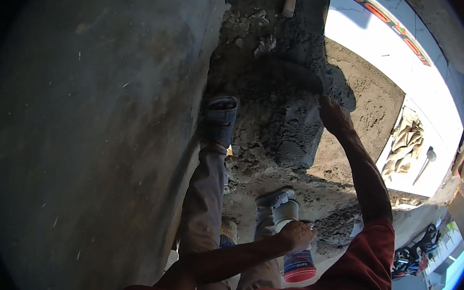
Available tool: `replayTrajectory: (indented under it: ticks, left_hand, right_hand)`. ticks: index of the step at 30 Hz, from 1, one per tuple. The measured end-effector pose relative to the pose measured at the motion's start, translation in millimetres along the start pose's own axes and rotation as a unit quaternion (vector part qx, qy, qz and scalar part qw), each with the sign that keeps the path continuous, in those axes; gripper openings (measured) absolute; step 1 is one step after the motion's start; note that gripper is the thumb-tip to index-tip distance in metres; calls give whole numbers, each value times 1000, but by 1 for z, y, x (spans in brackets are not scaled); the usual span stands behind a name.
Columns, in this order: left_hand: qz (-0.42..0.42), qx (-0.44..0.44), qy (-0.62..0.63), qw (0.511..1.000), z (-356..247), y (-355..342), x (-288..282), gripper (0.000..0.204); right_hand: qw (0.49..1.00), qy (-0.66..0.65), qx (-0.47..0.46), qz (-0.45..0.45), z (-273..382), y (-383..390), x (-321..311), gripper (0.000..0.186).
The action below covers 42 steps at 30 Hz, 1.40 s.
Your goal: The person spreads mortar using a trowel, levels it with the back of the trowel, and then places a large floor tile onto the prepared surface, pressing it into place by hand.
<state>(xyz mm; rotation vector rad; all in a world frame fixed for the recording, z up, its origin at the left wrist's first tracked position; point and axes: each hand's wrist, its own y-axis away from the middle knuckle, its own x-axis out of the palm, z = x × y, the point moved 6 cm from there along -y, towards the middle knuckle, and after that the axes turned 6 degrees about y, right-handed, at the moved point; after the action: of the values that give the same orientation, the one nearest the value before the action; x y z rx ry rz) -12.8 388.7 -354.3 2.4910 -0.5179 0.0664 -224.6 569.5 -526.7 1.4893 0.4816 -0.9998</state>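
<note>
While the person stands on rough ground, the left hand (297,234), low and right of centre in the frame, is wrapped around a plastic bottle (295,253) with its fingers closed on the upper body. The bottle hangs mouth-up or tilted; which end is the cap cannot be told. Its lower part is blue with a red band at the bottom, and the top is pale. Judged from its look, it is light, with thin walls that would dent under a hard squeeze, and smooth enough to slip from a dusty or wet palm. The firm hold is around the middle or the neck, as the hand has it now.

Just above the bottle, toward the middle of the frame, two sandalled feet (221,117) stand on grey, clumpy earth, one beside the wall (92,123) that fills the left half of the picture.

Farther up, right of centre, the right hand (333,116) reaches out to a dark mound of wet mortar or soil (289,106). The palm rests against its right edge. Whether the fingers are curled on anything or spread flat cannot be told, since shadow hides them. The mound looks heavy, soft and crumbly.

At the right edge, in bright sun, lie a sack (406,142) and a shovel (425,163).
</note>
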Motion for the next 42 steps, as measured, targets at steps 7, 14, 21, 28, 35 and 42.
replayTrajectory:
  ticks: [7, 14, 21, 28, 35, 42]
  left_hand:
    - [-4, -20, -22, 1000, 10, -1, 10, 54]
    - [11, -8, -36, 999, 7, 0, 17, 46]
    - [9, 4, -58, 998, 1, -11, 18, 48]
    - [7, 18, -75, 997, 9, -24, 43, 38]
    - [123, 9, -108, 986, 27, -29, 107, 35]
    - [108, 27, -78, 991, 34, -24, 130, 38]
  right_hand:
    - [970, -189, -16, -152, -11, -118, -45, 21]
    - [982, -183, -24, -44, 6, -58, 37, 34]
    - [981, -136, -133, -42, 7, -2, 131, 35]
    - [912, -409, -5, -23, 8, 107, 135, 42]
    - [831, -534, 110, 108, 29, 271, 149, 37]
    - [755, -516, 113, 389, 13, 398, 175, 36]
